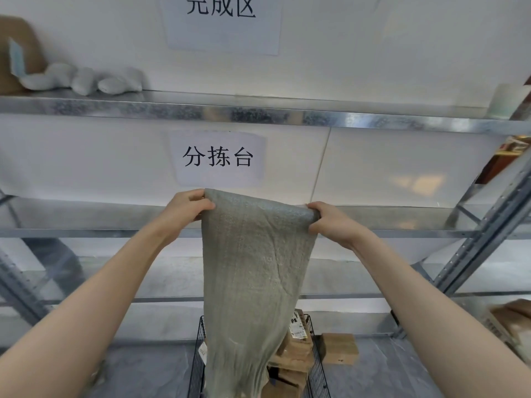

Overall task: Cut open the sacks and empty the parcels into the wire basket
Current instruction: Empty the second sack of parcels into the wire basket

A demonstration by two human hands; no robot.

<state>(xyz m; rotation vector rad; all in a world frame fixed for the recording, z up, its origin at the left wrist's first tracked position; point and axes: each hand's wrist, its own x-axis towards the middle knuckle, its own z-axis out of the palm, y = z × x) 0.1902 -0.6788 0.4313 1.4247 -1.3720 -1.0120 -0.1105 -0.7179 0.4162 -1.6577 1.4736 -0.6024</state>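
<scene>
A grey-green woven sack hangs upside down at the centre of the head view, limp and flat. My left hand grips its upper left corner and my right hand grips its upper right corner, both arms raised. The sack's lower end drops into a black wire basket on the floor. Several brown cardboard parcels lie piled in the basket, partly hidden behind the sack.
A brown parcel sits on the floor right of the basket. Metal shelving spans the wall with two paper signs. Grey bags lie on the upper shelf. More boxes stand at the lower right.
</scene>
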